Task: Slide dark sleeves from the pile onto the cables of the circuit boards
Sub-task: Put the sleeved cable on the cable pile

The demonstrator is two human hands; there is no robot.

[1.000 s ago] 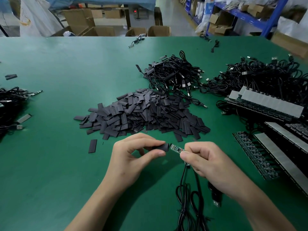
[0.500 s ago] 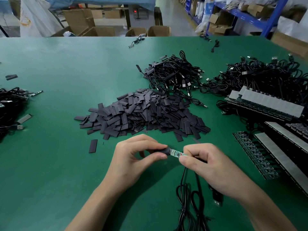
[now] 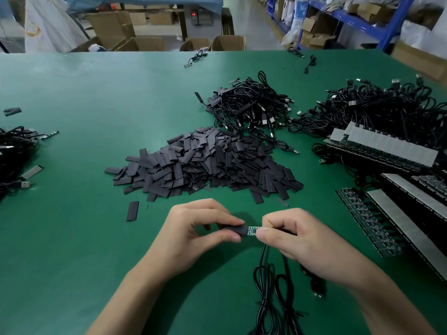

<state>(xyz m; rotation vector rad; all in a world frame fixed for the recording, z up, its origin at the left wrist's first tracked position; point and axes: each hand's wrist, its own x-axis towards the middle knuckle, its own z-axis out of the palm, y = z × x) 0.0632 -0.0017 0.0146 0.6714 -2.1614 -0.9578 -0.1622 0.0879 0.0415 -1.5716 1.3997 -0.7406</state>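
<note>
- Green table [image 3: 96, 93]: the pile of dark sleeves [image 3: 205, 165] lies just beyond my hands. One stray sleeve [image 3: 132, 211] sits apart at its near-left corner.
- Behind the pile is a tangle of black cables [image 3: 251, 107]. A bigger tangle [image 3: 387, 107] lies to the right, running into the rows of boards [image 3: 382, 151] stacked along the right side.
- My left hand [image 3: 193, 233] pinches the held sleeve [image 3: 235, 230] between thumb and forefinger. Its open end is at the left end of the small green circuit board [image 3: 253, 230].
- My right hand [image 3: 297, 240] pinches the board's other end, where its cable [image 3: 266, 286] leaves. The cable loops toward me and runs off the bottom edge.
- My left fingers cover most of the held sleeve. I cannot tell how far the board is inside it.
- A dark plug [image 3: 316, 288] shows blurred below my right wrist, partly covered by it.
- The cable heap at the left edge [image 3: 14, 151] is cut off by the frame.
- Past the far table edge stand open cardboard boxes [image 3: 228, 43]; their contents cannot be seen from here. More boxes sit on the blue shelving [image 3: 362, 22].
</note>
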